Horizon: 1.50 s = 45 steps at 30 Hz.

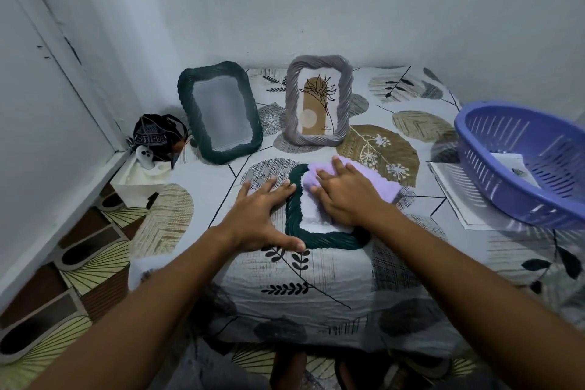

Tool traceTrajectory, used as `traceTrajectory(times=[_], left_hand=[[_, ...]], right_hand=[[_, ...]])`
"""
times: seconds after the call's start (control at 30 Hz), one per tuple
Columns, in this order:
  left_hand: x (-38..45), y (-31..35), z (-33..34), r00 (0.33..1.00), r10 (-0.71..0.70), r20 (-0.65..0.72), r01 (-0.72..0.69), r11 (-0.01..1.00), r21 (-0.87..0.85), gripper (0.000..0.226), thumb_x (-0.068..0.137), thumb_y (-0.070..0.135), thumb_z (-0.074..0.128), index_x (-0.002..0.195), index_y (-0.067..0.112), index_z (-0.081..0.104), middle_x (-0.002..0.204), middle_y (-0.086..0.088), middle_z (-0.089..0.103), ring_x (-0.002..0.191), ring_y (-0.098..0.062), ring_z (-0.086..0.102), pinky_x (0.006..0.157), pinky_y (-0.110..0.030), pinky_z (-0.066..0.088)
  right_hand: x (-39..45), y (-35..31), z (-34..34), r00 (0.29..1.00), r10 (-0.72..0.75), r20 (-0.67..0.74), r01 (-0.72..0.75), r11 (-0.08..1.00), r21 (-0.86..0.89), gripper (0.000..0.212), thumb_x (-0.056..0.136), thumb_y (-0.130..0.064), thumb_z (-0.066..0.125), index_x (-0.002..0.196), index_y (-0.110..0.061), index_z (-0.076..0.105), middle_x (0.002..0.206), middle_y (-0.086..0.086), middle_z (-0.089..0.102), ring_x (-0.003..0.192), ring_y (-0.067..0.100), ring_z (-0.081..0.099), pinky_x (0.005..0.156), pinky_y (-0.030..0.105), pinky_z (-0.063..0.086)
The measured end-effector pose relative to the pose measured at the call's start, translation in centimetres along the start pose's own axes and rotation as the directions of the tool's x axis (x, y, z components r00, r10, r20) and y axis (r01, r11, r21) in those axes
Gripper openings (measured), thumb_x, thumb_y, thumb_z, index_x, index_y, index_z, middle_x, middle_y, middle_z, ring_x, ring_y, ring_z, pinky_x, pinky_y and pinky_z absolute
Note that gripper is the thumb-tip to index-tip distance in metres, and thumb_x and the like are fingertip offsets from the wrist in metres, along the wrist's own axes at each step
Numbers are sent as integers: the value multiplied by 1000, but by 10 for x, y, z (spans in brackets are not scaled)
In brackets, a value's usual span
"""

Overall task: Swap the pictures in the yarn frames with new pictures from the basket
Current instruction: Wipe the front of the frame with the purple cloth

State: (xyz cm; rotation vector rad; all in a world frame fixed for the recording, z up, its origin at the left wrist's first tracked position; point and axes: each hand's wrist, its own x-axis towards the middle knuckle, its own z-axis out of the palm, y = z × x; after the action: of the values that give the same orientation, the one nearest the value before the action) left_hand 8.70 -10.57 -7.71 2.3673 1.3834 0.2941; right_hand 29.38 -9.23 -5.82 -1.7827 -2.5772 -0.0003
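Observation:
A dark green yarn frame (292, 225) lies flat on the patterned table. My left hand (264, 214) presses flat beside its left edge, fingers spread. My right hand (340, 195) rests on a lilac cloth (373, 179) over the frame's glass. Behind stand a second dark green yarn frame (218, 111), holding nothing I can make out behind its glass, and a grey yarn frame (318, 104) holding a brown plant picture. The purple basket (535, 165) at right holds a white picture (514, 165).
White paper sheets (449, 187) lie under the basket's near side. A dark pouch (156, 136) and a small white box (139, 177) sit off the table's left edge by the wall. The tablecloth (300, 288) drapes over the front edge.

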Motion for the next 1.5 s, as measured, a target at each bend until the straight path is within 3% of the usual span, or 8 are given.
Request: traceTrajectory(times=[0.23,0.47,0.57,0.73,1.07,1.2,1.5], left_hand=[[-1,0,-1,1000,-4,-2,4,1000,16,132,39,93,50,151,30,19,159,6,16,138,4,-2,118,-43,-12],[-2,2,-1,1000,-3,1,3,1000,20,130,41,94,48,151,33,16,158,9,12,136,5,-7,117,-43,-14],[-1,0,0,1000,2,2,-2,1000,16,133,38,99,42,151,33,16,159,9,13,138,4,-7,117,-46,-13],[-3,4,-2,1000,-7,-4,7,1000,30,129,42,90,50,152,31,17,158,9,12,132,7,-8,117,-40,-15],[-1,-1,1,1000,11,-23,-9,998,60,127,45,94,49,151,31,18,158,11,15,139,4,-4,118,-45,-11],[0,0,1,999,10,-34,-8,998,65,133,40,100,39,151,31,20,158,10,16,141,2,-1,118,-43,-12],[-1,1,1,999,19,-30,-17,998,61,129,42,96,44,151,30,20,158,9,15,135,6,-4,118,-41,-13]], right_hand=[[14,-8,11,998,68,-10,-67,996,51,56,102,-44,9,151,-22,24,159,2,19,147,36,-2,119,50,2],[4,13,15,966,252,-54,-251,967,38,56,102,-41,16,143,-10,37,153,9,33,144,39,16,116,50,18],[7,7,15,977,211,-34,-210,977,38,55,102,-39,15,145,-11,33,155,13,26,144,40,12,118,50,13],[20,-12,15,994,105,-1,-105,992,76,53,103,-40,14,150,-20,27,159,12,16,146,38,4,119,49,3],[-1,14,20,941,338,-38,-330,935,132,55,102,-42,15,147,-17,32,158,11,19,145,42,6,117,51,12],[-7,9,21,937,348,-10,-340,919,198,54,103,-39,16,148,-14,30,159,14,14,146,40,5,118,48,11],[-62,-10,22,943,332,-29,-317,920,232,52,103,-38,18,143,-13,40,158,14,18,145,39,7,117,47,14]])
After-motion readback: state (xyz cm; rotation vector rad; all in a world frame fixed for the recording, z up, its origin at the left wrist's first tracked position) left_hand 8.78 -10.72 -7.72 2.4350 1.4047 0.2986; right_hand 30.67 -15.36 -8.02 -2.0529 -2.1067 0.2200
